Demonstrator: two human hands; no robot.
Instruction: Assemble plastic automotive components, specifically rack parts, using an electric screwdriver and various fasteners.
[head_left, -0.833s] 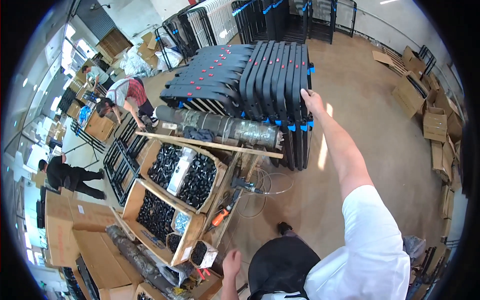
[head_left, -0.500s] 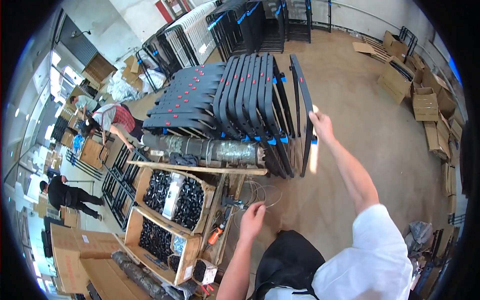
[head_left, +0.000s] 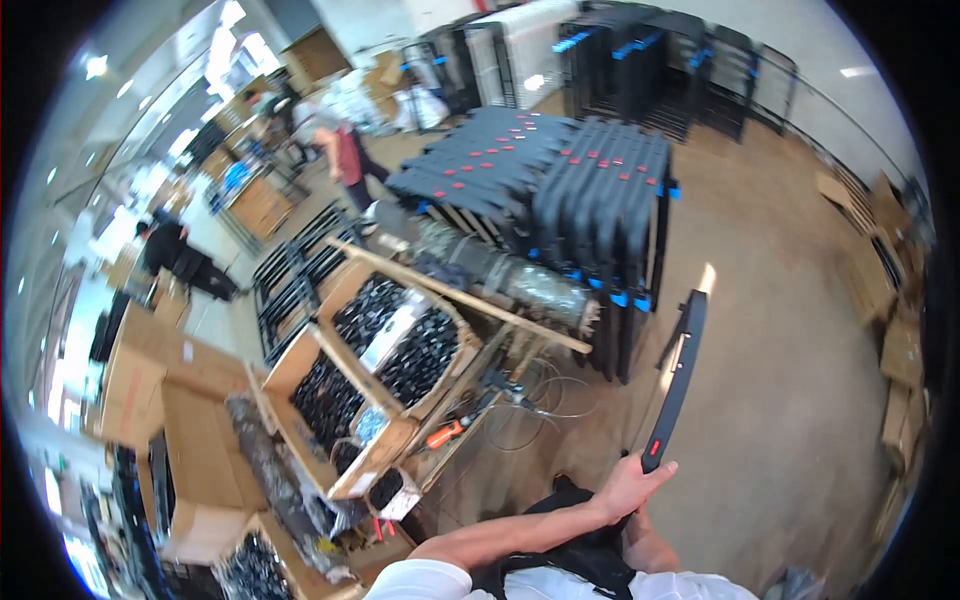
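A black metal frame (head_left: pixel 676 385) with a red spot near its near end stands out in front of me, tilted and seen nearly edge-on. My left hand (head_left: pixel 632 487) reaches across from the left and is closed on its near end, thumb along the side. My right hand (head_left: pixel 638 530) is just below, close to the same end; the left hand hides its fingers. Beyond stands a packed row of similar black frames (head_left: pixel 600 180) with red spots on top and blue clips low down. The held frame is apart from that row.
Left of me, open cartons (head_left: pixel 345 490) hold small black parts. An orange-handled tool (head_left: pixel 445 433) and loose wire lie beside them. A wooden strip (head_left: pixel 460 290) and a wrapped roll (head_left: pixel 540 290) sit before the row. Cardboard boxes (head_left: pixel 900 350) line the right. Several people work at far left.
The end frame has come away from the row toward me and tilted. My left hand has moved from beside the cartons onto it; my right hand has drawn back near my body. The view has turned.
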